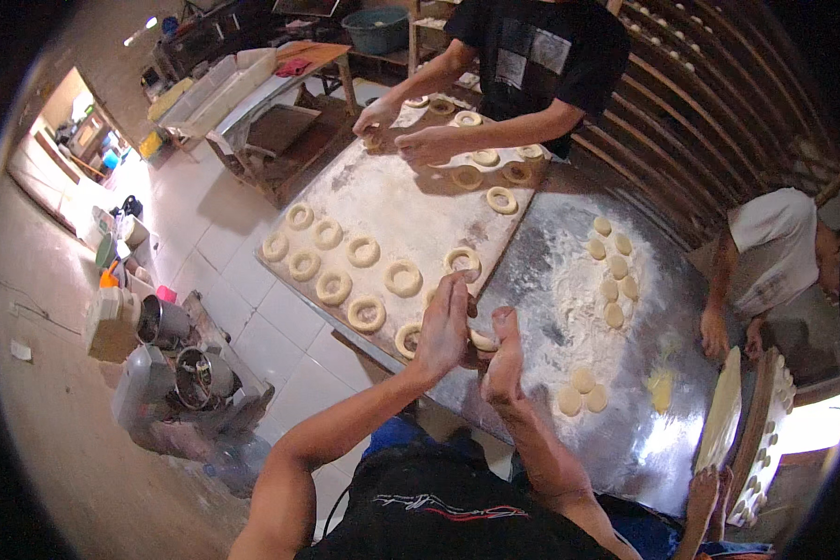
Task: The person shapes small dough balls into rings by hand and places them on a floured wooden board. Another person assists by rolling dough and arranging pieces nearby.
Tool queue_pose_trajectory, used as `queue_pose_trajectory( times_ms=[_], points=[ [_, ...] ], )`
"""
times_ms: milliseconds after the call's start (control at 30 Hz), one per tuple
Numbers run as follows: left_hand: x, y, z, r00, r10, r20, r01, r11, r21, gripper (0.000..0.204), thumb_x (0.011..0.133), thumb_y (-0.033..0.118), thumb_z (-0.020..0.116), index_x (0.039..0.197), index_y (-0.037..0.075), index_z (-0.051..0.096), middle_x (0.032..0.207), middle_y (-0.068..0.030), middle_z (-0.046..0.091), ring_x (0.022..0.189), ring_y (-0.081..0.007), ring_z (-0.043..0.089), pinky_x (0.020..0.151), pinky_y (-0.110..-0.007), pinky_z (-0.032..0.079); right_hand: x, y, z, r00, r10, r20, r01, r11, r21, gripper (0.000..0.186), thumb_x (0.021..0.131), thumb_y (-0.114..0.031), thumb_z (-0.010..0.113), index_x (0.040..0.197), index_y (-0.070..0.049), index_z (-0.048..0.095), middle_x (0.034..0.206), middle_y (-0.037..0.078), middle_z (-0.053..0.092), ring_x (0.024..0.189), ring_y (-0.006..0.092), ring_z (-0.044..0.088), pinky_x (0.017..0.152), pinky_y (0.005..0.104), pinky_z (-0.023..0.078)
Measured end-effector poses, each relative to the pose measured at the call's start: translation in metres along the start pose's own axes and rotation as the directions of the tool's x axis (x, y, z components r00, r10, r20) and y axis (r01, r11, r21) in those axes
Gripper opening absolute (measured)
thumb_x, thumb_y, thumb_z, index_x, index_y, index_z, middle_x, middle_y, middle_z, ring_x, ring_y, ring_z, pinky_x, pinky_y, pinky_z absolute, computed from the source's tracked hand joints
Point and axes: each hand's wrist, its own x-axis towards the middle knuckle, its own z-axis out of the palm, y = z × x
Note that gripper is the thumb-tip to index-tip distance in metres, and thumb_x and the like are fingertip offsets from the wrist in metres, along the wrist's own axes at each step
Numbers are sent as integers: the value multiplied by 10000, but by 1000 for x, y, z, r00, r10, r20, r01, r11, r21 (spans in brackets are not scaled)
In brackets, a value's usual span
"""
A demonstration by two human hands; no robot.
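Both my hands are at the near edge of a floured wooden board. Between them is a pale dough ring, partly hidden by my fingers. My left hand presses its palm side to the ring, fingers long and close together. From the other side my right hand grips it, thumb pointing up. Just beyond my left fingertips lies another dough ring. Several more rings rest in rows on the board to the left, one of them right beside my left wrist.
Across the board a person in a dark shirt handles rings. A metal table on the right carries flour and flat dough discs. At far right, another person's hand is near a long dough strip. Machinery stands on the left floor.
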Motion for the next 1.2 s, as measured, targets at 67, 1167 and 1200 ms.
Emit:
queue_pose_trajectory(
  times_ms=[67, 1167, 1200],
  points=[
    [13, -3, -17, 944, 328, 45, -331, 935, 127, 226, 944, 63, 472, 1150, 9, 548, 778, -127, 555, 680, -234, 531, 651, -353, 458, 14, 8, 11, 996, 51, 73, -47, 997, -58, 191, 947, -327, 427, 1032, -157, 414, 787, 16, 499, 608, 100, 442, 516, 249, 357],
    [175, -58, -61, 932, 270, 244, -363, 718, 594, 490, 737, 152, 748, 1186, 59, 574, 993, -83, 599, 873, -240, 568, 768, -340, 466, -16, 34, -57, 628, -752, -200, 98, 332, -938, 192, 848, -16, 556, 1039, -13, 576, 737, 60, 587, 597, 139, 540, 546, 294, 450],
    [155, -57, -41, 917, 308, 252, -398, 685, 610, 518, 734, 138, 748, 1204, 53, 546, 1003, -74, 598, 898, -237, 552, 782, -338, 454, -37, 44, -65, 659, -722, -210, 108, 366, -924, 159, 817, 1, 590, 975, -11, 608, 748, 72, 596, 574, 159, 541, 541, 316, 449]
  ],
)
